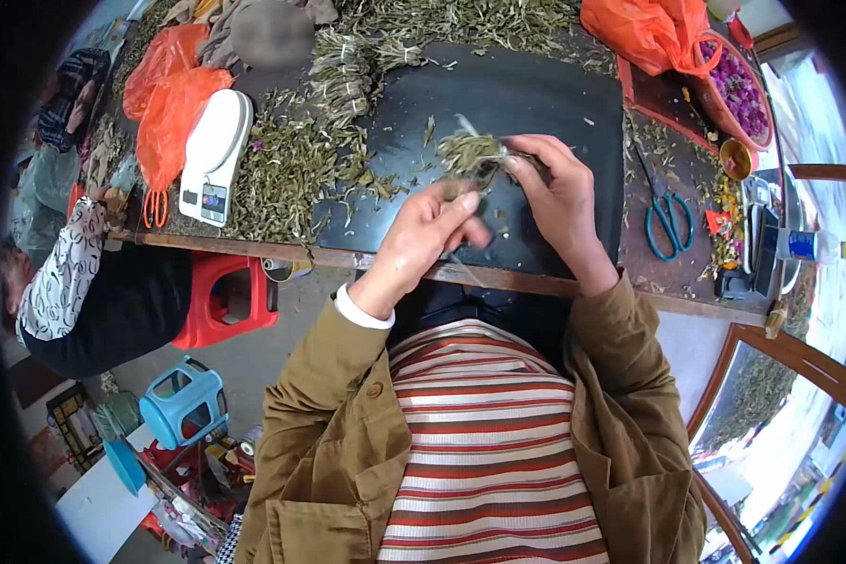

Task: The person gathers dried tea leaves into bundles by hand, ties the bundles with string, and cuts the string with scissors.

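A small bundle of dried leaves (pixel 470 152) is held up over the black mat (pixel 536 89), its leaf ends pointing left. My right hand (pixel 556 183) grips the bundle from the right with thumb and fingers. Just below it, my left hand (pixel 421 237) is closed, thumb pressed toward the fingers. Its fingertips are blurred, and what they pinch cannot be made out. A thin pale strand hangs below the left hand, perhaps thread. Loose dried leaves (pixel 287 174) lie in a heap left of the mat. Several tied bundles (pixel 340 80) are stacked behind the heap.
A white scale (pixel 218 141) and orange bags (pixel 174 113) are at left. On the right are teal-handled scissors (pixel 669 226), a basket of purple flowers (pixel 763 120) and a brass-coloured bowl (pixel 736 160). Another person's patterned sleeve (pixel 64 273) is at far left, near a red stool (pixel 224 296).
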Tool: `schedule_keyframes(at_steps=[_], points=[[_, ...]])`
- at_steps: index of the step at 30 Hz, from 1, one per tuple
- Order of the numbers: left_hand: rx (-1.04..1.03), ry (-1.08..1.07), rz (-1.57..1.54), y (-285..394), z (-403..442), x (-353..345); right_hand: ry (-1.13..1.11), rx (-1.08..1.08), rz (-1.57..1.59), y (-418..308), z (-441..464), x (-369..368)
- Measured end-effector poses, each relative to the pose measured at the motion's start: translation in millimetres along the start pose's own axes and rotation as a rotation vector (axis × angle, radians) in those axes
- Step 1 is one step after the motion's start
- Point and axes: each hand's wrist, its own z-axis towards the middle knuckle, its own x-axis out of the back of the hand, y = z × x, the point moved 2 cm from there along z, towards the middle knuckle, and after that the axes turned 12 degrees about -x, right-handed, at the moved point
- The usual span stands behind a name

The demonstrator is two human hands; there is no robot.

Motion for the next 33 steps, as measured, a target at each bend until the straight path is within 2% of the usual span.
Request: schedule_keyframes(at_steps=[2, 7, 8, 9, 11, 13, 14, 16, 18, 22, 26, 33], points=[[0.045, 0.009, 0.064, 0.4, 1.1, -6.4, 0.049, -0.004, -0.012, 0.8, 5.7, 6.4], [-0.507, -0.315, 0.668, 9.3, -8.2, -29.3, -0.022, -0.025, 0.050, 8.8, 3.0, 10.4], [-0.656, -0.395, 0.802, -1.0, -6.0, -23.8, -0.097, -0.137, 0.207, 15.7, 5.1, 14.4], [-0.650, -0.400, 0.816, -0.5, -5.8, -17.0, -0.174, -0.249, 0.367, 23.2, 6.8, 18.5], [-0.568, 0.237, 0.684, 6.7, -6.6, 8.2, -0.325, -0.472, 0.689, 34.2, 4.9, 19.1], [-0.448, 0.238, 0.410, 13.4, 5.7, 10.2, -0.358, -0.485, 0.758, 32.2, -1.1, 14.3], [-0.451, 0.249, 0.413, 14.4, 9.8, 9.0, -0.393, -0.483, 0.813, 28.3, -0.1, 12.2], [-0.193, -0.045, -0.399, 9.7, 18.3, -2.0, -0.464, -0.479, 0.918, 21.1, 3.8, 9.9], [-0.111, -0.178, -0.677, 7.8, 22.3, -8.0, -0.478, -0.469, 0.875, 19.4, 5.6, 11.6], [-0.053, -0.220, -0.762, 6.8, 29.7, -6.9, -0.513, -0.458, 0.727, 21.7, 3.7, 18.4], [0.006, -0.167, -0.629, 6.4, 30.6, -2.2, -0.576, -0.418, 0.537, 22.9, 6.0, 18.2], [-0.016, -0.136, -0.614, 2.5, 29.6, 7.2, -0.633, -0.323, 0.537, 6.4, 9.6, 11.6]])
